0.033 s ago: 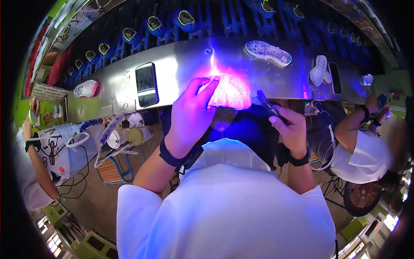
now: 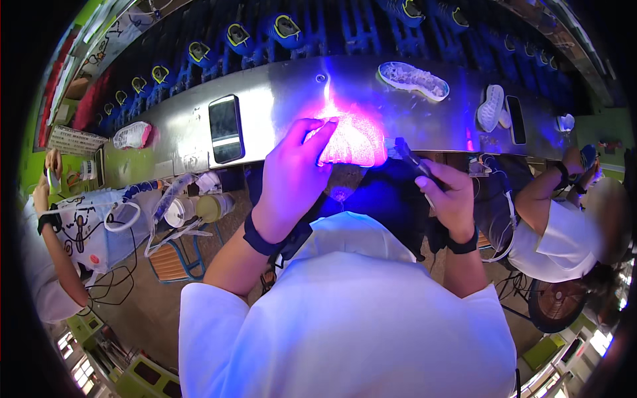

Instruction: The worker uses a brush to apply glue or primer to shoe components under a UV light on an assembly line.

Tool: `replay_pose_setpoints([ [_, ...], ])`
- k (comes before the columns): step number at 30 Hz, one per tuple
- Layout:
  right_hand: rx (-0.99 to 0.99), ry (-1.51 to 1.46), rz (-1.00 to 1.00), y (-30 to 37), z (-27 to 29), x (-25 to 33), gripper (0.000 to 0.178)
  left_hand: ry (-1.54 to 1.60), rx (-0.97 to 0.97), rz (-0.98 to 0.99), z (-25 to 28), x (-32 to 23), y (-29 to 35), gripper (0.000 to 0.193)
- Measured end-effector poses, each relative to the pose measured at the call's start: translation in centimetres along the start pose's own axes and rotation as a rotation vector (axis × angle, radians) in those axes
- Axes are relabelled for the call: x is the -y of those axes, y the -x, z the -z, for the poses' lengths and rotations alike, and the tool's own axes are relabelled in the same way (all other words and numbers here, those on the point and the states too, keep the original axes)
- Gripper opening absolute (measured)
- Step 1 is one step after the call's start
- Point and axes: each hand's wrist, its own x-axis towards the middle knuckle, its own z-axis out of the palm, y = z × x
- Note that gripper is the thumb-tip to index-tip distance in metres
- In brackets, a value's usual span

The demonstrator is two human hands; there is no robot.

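My left hand (image 2: 295, 156) grips the edge of a shoe sole (image 2: 358, 142), its thumb and fingers closed on the left end. Strong pink and violet light washes out much of the sole's surface. In my right hand (image 2: 452, 196) is a dark-handled brush (image 2: 415, 160). Its bristles meet or nearly meet the sole's right edge; I cannot tell whether they touch. Both hands are at the near edge of the metal bench (image 2: 279, 83).
Another sole (image 2: 413, 81) lies farther back on the bench. Phones (image 2: 227, 129) rest left and right. Pale soles (image 2: 490, 108) sit at right, a pink-edged one (image 2: 132, 135) at left. Blue shoes (image 2: 286, 32) line the conveyor behind. Co-workers flank me; buckets (image 2: 211, 208) stand lower left.
My right hand and the brush have shifted very slightly to the right. My left hand and the sole look almost unmoved. The left co-worker's hand has moved a little.
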Motion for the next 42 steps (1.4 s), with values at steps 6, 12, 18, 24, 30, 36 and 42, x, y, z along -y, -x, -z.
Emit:
replay_pose_setpoints([
  [6, 0.095, 0.245, 0.238, -1.9, 2.0, 0.3, 0.032, 0.171, 0.116, 0.050, 1.2, 0.8, -0.6, 0.059],
  [12, 0.082, 0.104, 0.201, -3.0, 1.2, -0.3, 0.031, 0.273, 0.317, 0.091, 1.2, 1.7, -0.9, 0.067],
  [18, 0.116, -0.108, -0.055, -3.8, 0.4, -0.2, 0.033, 0.721, 0.364, 0.272, -0.9, 2.0, 0.4, 0.065],
  [24, 0.174, 0.023, -0.013, -5.6, 1.4, 2.1, 0.033, 0.824, 0.336, 0.378, -1.0, 1.7, 0.8, 0.056],
  [30, 0.155, 0.073, 0.107, -4.7, 0.5, 0.5, 0.032, 0.980, 0.413, 0.458, 1.2, 0.2, -0.5, 0.039],
  [36, 0.082, 0.049, 0.152, -4.1, -0.7, -1.3, 0.032, 1.075, 0.374, 0.589, -0.1, 0.9, 0.1, 0.031],
  [42, 0.144, 0.130, 0.145, -3.8, -0.7, -0.4, 0.034, 1.218, 0.269, 0.663, -0.2, 0.6, 0.1, 0.037],
])
